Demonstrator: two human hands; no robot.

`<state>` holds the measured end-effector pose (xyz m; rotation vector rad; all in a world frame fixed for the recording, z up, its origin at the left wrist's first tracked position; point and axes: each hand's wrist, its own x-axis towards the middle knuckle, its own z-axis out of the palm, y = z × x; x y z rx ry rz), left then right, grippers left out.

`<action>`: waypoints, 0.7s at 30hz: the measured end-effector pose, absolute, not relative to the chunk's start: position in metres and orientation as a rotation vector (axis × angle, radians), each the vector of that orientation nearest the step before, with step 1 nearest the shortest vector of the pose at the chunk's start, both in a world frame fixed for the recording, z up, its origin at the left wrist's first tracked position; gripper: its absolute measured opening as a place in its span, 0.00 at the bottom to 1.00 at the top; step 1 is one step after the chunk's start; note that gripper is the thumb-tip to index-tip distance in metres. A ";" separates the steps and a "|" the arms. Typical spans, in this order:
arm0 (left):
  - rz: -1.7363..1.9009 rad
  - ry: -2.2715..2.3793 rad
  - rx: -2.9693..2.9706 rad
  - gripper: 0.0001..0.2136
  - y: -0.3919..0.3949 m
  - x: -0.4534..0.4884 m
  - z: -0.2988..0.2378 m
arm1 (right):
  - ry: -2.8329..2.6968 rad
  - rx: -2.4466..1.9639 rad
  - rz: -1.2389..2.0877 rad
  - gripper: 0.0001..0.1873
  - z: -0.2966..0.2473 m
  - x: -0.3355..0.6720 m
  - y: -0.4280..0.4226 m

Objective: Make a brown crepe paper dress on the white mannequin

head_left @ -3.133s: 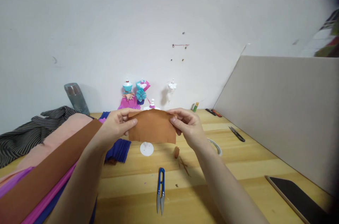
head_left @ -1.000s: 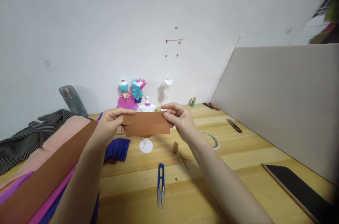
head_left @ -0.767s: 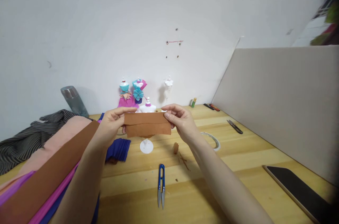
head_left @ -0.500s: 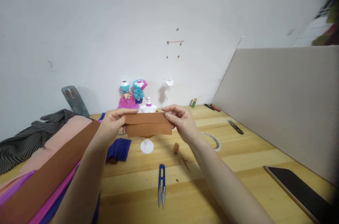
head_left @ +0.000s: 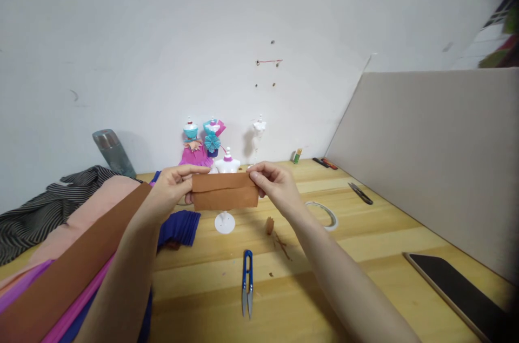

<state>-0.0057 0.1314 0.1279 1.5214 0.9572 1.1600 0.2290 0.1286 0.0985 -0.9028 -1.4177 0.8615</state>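
Observation:
A folded strip of brown crepe paper or cloth (head_left: 225,192) is stretched level between both hands, its top part doubled over along the upper edge. My left hand (head_left: 174,187) pinches its left end, thumb and fingers closed. At the upper right corner, my right hand (head_left: 275,183) grips it between thumb and forefinger. Directly behind the strip stands a small white mannequin (head_left: 228,163) with a magenta neck band; the strip hides most of its body, and its round white base (head_left: 224,222) shows below. Blue-handled thread snips (head_left: 247,283) lie nearer me on the table.
Brown, pink and purple sheets (head_left: 77,267) lie at left beside a pleated blue piece (head_left: 180,228). Dressed mannequins (head_left: 195,143) and a bare one (head_left: 259,129) stand by the wall. A steel bottle (head_left: 114,153), tape roll (head_left: 333,219), black snips (head_left: 360,193) and phone (head_left: 454,291) surround the work area.
The right hand has shifted slightly left, and the brown strip's right end has come in with it. The strip stays held in both hands. The camera view has moved a little.

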 end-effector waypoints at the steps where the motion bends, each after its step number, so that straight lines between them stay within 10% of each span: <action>1: 1.153 0.964 1.523 0.15 0.132 -0.006 0.128 | -1.454 -0.911 0.811 0.11 0.098 0.229 0.128; 8: 1.172 1.048 1.559 0.14 0.131 -0.004 0.129 | -1.642 -1.032 0.327 0.07 0.097 0.232 0.126; 21: 1.210 0.935 1.590 0.18 0.133 -0.007 0.127 | -1.441 -0.929 0.688 0.09 0.095 0.227 0.129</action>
